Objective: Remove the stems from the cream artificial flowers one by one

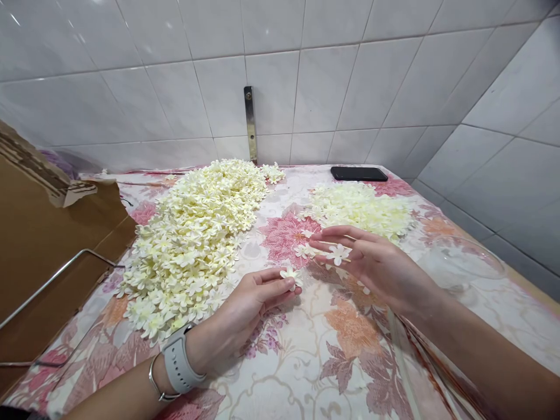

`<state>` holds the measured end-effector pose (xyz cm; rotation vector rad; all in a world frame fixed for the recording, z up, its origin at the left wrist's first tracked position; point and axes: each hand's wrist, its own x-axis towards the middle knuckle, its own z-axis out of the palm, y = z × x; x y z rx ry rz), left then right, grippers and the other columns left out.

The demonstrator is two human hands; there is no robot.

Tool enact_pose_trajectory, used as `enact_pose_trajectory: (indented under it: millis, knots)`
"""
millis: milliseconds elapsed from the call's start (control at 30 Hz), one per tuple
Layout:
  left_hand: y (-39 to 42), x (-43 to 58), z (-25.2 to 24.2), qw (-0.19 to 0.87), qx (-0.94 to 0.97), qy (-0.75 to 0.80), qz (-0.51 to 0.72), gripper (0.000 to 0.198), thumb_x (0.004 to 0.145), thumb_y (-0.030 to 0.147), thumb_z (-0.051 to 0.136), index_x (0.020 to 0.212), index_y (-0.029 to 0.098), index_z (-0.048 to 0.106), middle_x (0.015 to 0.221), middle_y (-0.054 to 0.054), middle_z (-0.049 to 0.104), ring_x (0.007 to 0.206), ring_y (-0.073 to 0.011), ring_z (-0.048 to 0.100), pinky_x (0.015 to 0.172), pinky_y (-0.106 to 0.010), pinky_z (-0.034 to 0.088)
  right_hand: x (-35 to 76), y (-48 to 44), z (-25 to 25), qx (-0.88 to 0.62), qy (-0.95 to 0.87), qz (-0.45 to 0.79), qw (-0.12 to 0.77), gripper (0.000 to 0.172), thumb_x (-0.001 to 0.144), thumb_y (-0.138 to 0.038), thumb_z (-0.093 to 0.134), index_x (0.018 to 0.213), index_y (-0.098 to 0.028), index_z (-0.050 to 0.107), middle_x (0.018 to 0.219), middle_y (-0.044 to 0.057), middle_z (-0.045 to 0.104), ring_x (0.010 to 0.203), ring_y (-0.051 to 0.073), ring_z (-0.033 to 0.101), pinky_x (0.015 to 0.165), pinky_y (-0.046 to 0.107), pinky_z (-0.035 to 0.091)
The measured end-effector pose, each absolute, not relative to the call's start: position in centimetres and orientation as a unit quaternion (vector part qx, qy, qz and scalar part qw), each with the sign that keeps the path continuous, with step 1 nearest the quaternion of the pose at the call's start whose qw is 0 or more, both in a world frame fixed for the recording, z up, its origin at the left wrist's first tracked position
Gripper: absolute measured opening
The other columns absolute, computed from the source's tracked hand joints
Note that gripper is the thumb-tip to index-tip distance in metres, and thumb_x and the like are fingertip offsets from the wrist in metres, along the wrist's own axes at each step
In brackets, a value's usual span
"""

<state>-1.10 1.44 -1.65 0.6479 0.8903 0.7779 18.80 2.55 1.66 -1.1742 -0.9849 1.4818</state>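
Pinched in the fingertips of my left hand (258, 297) is a small cream-white artificial flower (290, 277). My right hand (371, 256) hovers just to the right, its fingers long and loosely stretched. Another white artificial flower (338, 254) sits among those fingers, seemingly held there, though the exact grip is partly hidden. A few loose flowers (305, 251) lie on the cloth behind the right fingertips. A large heap of yellowish-white flowers (196, 233) spreads left of my left hand. Beyond my right hand lies a flatter pile of paler flower pieces (359, 207).
A floral tablecloth (289, 379) covers the table. A black phone (359, 174) lies at the back. On the left stands a torn cardboard box (56, 233) with a bent metal rod (48, 286). A clear plastic object (464, 259) rests right. Tiled walls (332, 81) close off the back and right.
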Motion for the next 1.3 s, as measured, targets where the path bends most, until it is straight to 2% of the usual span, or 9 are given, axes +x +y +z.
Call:
enact_pose_trajectory:
  millis: [67, 167, 267, 333, 433, 567, 733, 1000, 1300]
  knots:
    - [1.4, -1.1, -1.6, 0.782, 0.299, 0.409, 0.363, 0.01, 0.068, 0.017, 0.077, 0.073, 0.012, 0.069, 0.076, -0.001, 0.065, 0.077, -0.0101, 0.064, 0.08, -0.018, 0.051, 19.4, 2.9, 1.5, -0.554, -0.479, 0.464, 0.498, 0.028, 0.065, -0.016, 0.049, 0.087, -0.022, 0.066, 0.108, 0.007, 0.067, 0.111, 0.03, 0.056, 0.09, 0.048, 0.044]
    - [1.2, -1.0, -1.4, 0.783, 0.294, 0.409, 0.364, 0.011, 0.068, 0.018, 0.077, 0.072, 0.011, 0.069, 0.074, -0.001, 0.064, 0.076, -0.0099, 0.064, 0.083, -0.018, 0.05, 20.0, 3.1, 1.3, -0.61, -0.59, 0.116, 0.516, 0.023, 0.073, -0.017, 0.051, 0.093, -0.022, 0.063, 0.121, 0.01, 0.059, 0.12, 0.033, 0.047, 0.097, 0.052, 0.034]
    - [1.0, -0.9, -1.3, 0.781, 0.295, 0.411, 0.366, 0.011, 0.068, 0.018, 0.077, 0.069, 0.011, 0.068, 0.073, -0.001, 0.065, 0.076, -0.0104, 0.064, 0.084, -0.02, 0.048, 19.4, 2.5, 0.9, -0.519, -0.711, -0.051, 0.471, 0.013, 0.081, -0.018, 0.053, 0.092, -0.021, 0.058, 0.107, 0.011, 0.062, 0.106, 0.028, 0.055, 0.091, 0.045, 0.04]
    - [0.8, -0.8, -1.2, 0.774, 0.31, 0.417, 0.363, 0.011, 0.068, 0.02, 0.076, 0.068, 0.012, 0.068, 0.072, -0.001, 0.066, 0.073, -0.0104, 0.063, 0.078, -0.02, 0.048, 18.3, 1.6, 0.3, -0.442, -0.807, -0.013, 0.392, 0.005, 0.087, -0.021, 0.051, 0.086, -0.02, 0.056, 0.082, 0.006, 0.063, 0.078, 0.02, 0.061, 0.069, 0.033, 0.047]
    - [0.5, -0.8, -1.0, 0.751, 0.363, 0.424, 0.352, 0.012, 0.07, 0.023, 0.074, 0.067, 0.013, 0.068, 0.067, 0.0, 0.065, 0.064, -0.009, 0.059, 0.064, -0.019, 0.045, 16.9, 0.4, -0.6, -0.385, -0.879, -0.027, 0.281, 0.023, 0.092, -0.027, 0.047, 0.071, -0.018, 0.05, 0.063, 0.002, 0.055, 0.057, 0.016, 0.05, 0.05, 0.027, 0.037]
    - [0.4, -0.7, -0.5, 0.708, 0.428, 0.444, 0.343, 0.013, 0.07, 0.026, 0.074, 0.072, 0.014, 0.071, 0.073, -0.001, 0.067, 0.068, -0.0098, 0.057, 0.064, -0.019, 0.042, 16.6, 0.1, -1.2, -0.394, -0.875, -0.062, 0.273, 0.03, 0.095, -0.024, 0.04, 0.067, -0.018, 0.048, 0.06, 0.002, 0.051, 0.055, 0.016, 0.046, 0.049, 0.026, 0.031]
    - [0.5, -0.6, -0.3, 0.698, 0.407, 0.473, 0.35, 0.023, 0.065, 0.026, 0.078, 0.084, 0.016, 0.07, 0.08, -0.003, 0.069, 0.072, -0.013, 0.06, 0.065, -0.021, 0.044, 17.0, 0.7, -1.0, -0.4, -0.863, 0.119, 0.284, 0.03, 0.094, -0.021, 0.041, 0.064, -0.019, 0.044, 0.061, -0.001, 0.049, 0.058, 0.013, 0.047, 0.054, 0.023, 0.034]
    - [1.1, -0.8, -1.1, 0.726, 0.343, 0.441, 0.401, 0.013, 0.07, 0.027, 0.074, 0.071, 0.015, 0.069, 0.08, -0.002, 0.067, 0.083, -0.0149, 0.064, 0.085, -0.025, 0.047, 17.5, 1.2, 0.2, -0.502, -0.782, 0.232, 0.288, 0.031, 0.092, -0.03, 0.036, 0.062, -0.022, 0.033, 0.057, -0.003, 0.041, 0.053, 0.013, 0.041, 0.051, 0.025, 0.031]
    - [1.1, -0.8, -1.0, 0.72, 0.356, 0.435, 0.407, 0.012, 0.07, 0.025, 0.074, 0.073, 0.014, 0.07, 0.081, -0.004, 0.068, 0.084, -0.015, 0.064, 0.086, -0.024, 0.046, 18.1, 1.6, 1.0, -0.493, -0.778, 0.26, 0.292, 0.032, 0.092, -0.033, 0.04, 0.063, -0.021, 0.047, 0.058, -0.002, 0.054, 0.053, 0.013, 0.054, 0.048, 0.022, 0.041]
